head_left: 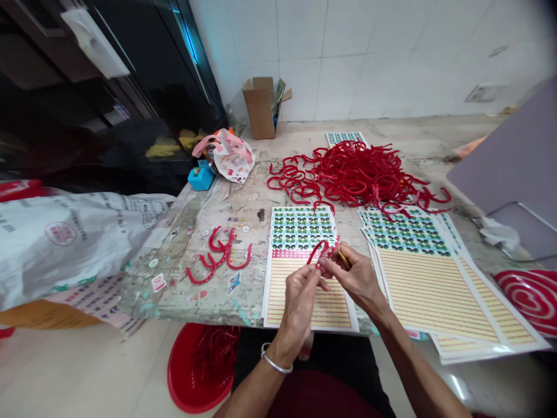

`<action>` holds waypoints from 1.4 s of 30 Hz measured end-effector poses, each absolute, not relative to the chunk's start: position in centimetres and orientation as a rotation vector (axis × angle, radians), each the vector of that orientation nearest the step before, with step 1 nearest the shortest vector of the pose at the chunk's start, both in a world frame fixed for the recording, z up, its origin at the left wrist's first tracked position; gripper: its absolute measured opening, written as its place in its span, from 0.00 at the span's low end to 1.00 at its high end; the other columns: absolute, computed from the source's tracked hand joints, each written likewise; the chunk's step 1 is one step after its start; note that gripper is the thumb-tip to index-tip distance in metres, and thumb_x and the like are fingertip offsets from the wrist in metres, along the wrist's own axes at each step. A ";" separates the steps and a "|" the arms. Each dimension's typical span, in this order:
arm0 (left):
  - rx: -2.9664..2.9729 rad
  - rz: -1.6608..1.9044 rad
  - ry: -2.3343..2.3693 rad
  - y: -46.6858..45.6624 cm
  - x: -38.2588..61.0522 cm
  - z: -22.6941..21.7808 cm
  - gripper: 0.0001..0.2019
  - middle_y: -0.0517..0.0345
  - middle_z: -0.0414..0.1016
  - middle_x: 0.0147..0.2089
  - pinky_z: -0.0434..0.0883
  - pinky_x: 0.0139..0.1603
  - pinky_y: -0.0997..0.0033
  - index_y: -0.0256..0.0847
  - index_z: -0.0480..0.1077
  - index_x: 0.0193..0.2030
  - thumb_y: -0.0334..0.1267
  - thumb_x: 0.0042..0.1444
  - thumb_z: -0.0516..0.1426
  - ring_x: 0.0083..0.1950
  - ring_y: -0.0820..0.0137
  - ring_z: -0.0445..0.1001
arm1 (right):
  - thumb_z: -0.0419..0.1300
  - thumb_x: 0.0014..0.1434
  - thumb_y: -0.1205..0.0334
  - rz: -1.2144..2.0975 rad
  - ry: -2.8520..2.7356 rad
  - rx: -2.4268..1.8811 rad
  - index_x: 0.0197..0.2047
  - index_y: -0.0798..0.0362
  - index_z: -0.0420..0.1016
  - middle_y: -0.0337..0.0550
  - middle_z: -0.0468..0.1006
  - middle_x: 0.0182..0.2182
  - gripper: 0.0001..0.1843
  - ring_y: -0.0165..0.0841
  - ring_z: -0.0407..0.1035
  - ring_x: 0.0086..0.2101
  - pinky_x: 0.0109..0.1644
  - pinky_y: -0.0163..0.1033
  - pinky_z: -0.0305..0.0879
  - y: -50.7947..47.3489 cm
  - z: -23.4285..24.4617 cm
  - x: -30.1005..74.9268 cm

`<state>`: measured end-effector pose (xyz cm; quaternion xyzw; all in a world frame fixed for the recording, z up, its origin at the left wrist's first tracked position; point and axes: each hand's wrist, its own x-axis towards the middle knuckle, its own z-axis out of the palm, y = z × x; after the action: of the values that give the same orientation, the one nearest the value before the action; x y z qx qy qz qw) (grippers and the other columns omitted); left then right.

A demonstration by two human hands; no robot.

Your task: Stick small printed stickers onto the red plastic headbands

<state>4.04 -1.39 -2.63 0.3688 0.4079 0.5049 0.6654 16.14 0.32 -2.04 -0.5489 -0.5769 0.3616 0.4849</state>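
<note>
My left hand (pixel 300 293) and my right hand (pixel 354 273) meet over a sticker sheet (pixel 304 264) at the table's near edge. Between them they pinch a curved red plastic hook (pixel 317 251); the left fingers are closed on its lower end. The right hand also grips a thin yellowish stick (pixel 343 258) against the hook's other end. A silver bangle (pixel 275 361) circles my left wrist. The sheet carries rows of green-and-black stickers on top and yellow stripes below.
A big heap of red hooks (pixel 354 174) lies at the table's far middle, and several loose hooks (pixel 217 255) lie left. More sticker sheets (pixel 430 273) fan out right. A red basin (pixel 200 366) sits on the floor, a white sack (pixel 65 238) left, a cardboard box (pixel 261 107) behind.
</note>
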 end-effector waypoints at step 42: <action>0.785 1.174 1.064 -1.2 5.0 -3.4 0.11 0.58 0.71 0.24 0.62 0.27 0.76 0.33 0.72 0.26 0.38 0.53 0.55 0.22 0.78 0.64 | 0.58 0.56 0.62 0.422 -1.305 -1.395 0.24 0.53 0.74 0.42 0.77 0.28 0.10 0.32 0.70 0.30 0.35 0.36 0.64 -0.7 -4.3 15.1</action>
<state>4.99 -1.18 -3.35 0.3432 0.4653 0.5136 0.6340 15.13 -0.72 -4.29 -0.5916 -0.5533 0.1791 0.5584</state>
